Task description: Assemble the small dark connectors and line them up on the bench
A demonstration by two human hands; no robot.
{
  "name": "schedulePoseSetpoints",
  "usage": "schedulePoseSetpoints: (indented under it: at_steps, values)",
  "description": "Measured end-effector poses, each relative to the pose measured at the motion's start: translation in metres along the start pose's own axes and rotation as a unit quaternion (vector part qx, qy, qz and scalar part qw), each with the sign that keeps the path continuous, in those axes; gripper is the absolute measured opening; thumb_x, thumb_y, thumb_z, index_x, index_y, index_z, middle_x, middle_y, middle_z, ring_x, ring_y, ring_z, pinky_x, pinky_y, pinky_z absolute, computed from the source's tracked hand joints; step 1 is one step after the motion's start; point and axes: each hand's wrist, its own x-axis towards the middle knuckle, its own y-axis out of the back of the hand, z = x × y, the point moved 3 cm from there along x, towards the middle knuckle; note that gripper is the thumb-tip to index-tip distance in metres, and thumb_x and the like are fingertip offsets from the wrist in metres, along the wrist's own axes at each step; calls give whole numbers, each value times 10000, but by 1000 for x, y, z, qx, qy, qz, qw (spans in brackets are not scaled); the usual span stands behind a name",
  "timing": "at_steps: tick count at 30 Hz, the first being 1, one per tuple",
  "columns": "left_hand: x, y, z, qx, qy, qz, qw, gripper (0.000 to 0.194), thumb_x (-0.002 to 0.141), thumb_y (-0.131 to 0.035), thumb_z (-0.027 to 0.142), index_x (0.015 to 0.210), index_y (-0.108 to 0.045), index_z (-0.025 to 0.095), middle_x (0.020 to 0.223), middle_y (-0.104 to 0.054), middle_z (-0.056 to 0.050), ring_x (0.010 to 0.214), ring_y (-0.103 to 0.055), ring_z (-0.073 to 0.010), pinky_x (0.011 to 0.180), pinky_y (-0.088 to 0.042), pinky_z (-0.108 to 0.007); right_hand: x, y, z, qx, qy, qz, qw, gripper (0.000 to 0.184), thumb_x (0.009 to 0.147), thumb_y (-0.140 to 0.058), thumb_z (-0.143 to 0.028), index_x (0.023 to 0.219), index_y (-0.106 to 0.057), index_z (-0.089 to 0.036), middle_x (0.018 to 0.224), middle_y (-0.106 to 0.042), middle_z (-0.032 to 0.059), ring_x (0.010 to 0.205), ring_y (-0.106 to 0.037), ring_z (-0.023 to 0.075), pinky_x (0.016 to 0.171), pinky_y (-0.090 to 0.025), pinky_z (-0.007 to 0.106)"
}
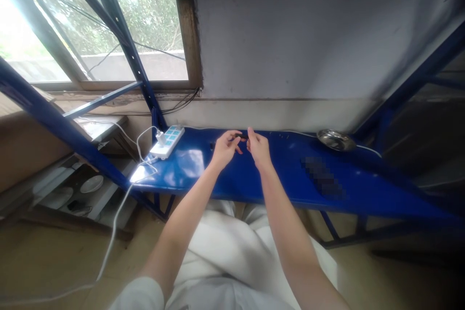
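Above the blue shelf, both my hands meet over a small dark object whose kind I cannot make out. My left hand pinches its left end between thumb and fingers. At the other end, the fingers of my right hand are closed on it, with the thumb pointing up. Another small black thing lies on the shelf just left of my left hand, partly hidden by it.
A white power strip with a plug in it sits at the shelf's left end, its cable hanging down. A shiny metal dish stands at the back right, near a pixelated dark item. Blue posts rise beside the window.
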Motion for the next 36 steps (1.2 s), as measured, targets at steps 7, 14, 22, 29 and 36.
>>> schedulePoseSetpoints:
  at_steps: [7,14,22,29,36]
  values:
    - [-3,3,6,-11,9,38,999,311,791,-539,451,756,-540,142,595,-570,14,463,-532,-62,474,-409,-179,-8,-2,-12,-10,20,29,999,529,776,-379,-668,525,-361,-203,485,-399,-33,478,-357,94,472,-306,226]
    - [-1,15,6,-30,40,99,994,342,752,-578,475,703,-543,138,554,-545,24,424,-495,-51,452,-392,-176,-2,-1,-11,-10,50,-53,997,422,763,-482,-603,650,-472,-197,567,-483,-35,485,-420,87,508,-360,223]
    - [2,26,6,-35,48,141,988,312,694,-653,431,743,-563,136,561,-553,25,419,-486,-46,442,-390,-169,8,14,-7,-193,104,-148,964,155,766,-557,-348,749,-550,-194,762,-587,11,649,-512,130,638,-410,277]
    - [7,23,-2,3,86,75,993,319,661,-692,395,778,-568,125,576,-579,10,405,-492,-53,423,-388,-175,15,16,-14,-137,110,-106,979,164,777,-528,-337,785,-563,-177,801,-606,33,729,-537,144,719,-422,297]
    - [11,16,-7,7,43,29,999,308,741,-609,430,770,-546,131,597,-563,15,406,-496,-53,433,-407,-184,11,0,-19,-124,83,-177,973,181,780,-513,-343,795,-550,-166,752,-608,26,665,-531,130,671,-421,284]
